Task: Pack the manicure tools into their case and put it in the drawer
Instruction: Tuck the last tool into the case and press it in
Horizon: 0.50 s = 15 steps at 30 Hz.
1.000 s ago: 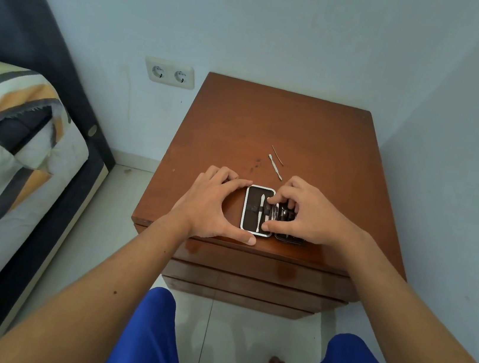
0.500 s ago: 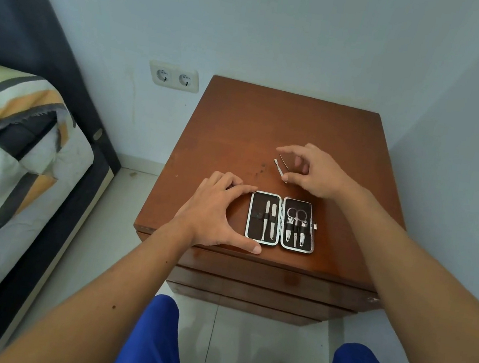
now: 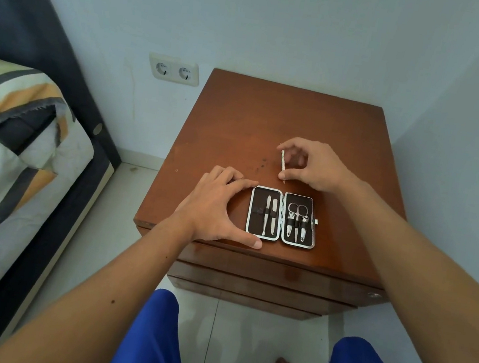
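While the open case [image 3: 283,217] lay flat near the desk's [image 3: 240,125] front edge, the left hand [image 3: 216,205], spread wide, braced its left side; the right hand [image 3: 312,165] pinched a thin metal tool [image 3: 283,163] just behind it.

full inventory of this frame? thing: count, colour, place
nightstand: 1, brown wood, room corner
manicure case: 1, black with silver rim, open flat at the near edge of the top
tools in case: 5, silver; 2 in left half, 3 in right half
loose tool: 1, silver, behind the case, in right hand's grip
wall socket: 1 double, white, left of nightstand
bed: 1, striped bedding, far left
left hand: curved against the case's left side
right hand: pinching the loose tool
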Motion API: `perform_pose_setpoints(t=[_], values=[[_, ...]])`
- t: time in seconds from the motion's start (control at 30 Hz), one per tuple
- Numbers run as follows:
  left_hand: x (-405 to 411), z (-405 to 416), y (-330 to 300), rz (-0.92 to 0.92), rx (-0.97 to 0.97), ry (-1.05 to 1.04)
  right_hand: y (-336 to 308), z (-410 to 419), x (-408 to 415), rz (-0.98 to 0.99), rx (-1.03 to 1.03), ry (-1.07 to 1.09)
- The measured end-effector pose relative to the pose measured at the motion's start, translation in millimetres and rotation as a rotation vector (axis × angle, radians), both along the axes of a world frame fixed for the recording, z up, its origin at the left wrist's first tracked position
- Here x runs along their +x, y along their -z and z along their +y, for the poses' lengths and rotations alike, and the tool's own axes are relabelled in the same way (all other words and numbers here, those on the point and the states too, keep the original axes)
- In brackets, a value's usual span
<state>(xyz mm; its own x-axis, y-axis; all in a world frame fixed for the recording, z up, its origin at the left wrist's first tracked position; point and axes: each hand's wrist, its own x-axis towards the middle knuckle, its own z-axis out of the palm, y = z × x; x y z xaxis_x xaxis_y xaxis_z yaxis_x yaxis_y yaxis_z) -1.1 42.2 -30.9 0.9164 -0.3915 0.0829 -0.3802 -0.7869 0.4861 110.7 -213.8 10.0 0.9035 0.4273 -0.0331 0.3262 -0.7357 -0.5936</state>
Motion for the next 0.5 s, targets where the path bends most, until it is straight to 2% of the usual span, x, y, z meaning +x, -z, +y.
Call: perform_pose_setpoints(t=[0.17,0.3,0.5], values=[[0,0,1,0.000,-0.006,0.001,9,4,-25,-0.095,0.242,0.150],[0,0,1,-0.005,-0.013,0.001,6,5,-46,-0.029,0.452,0.209],[0,0,1,0.000,-0.028,0.000,21,25,-66,0.039,0.425,0.142]])
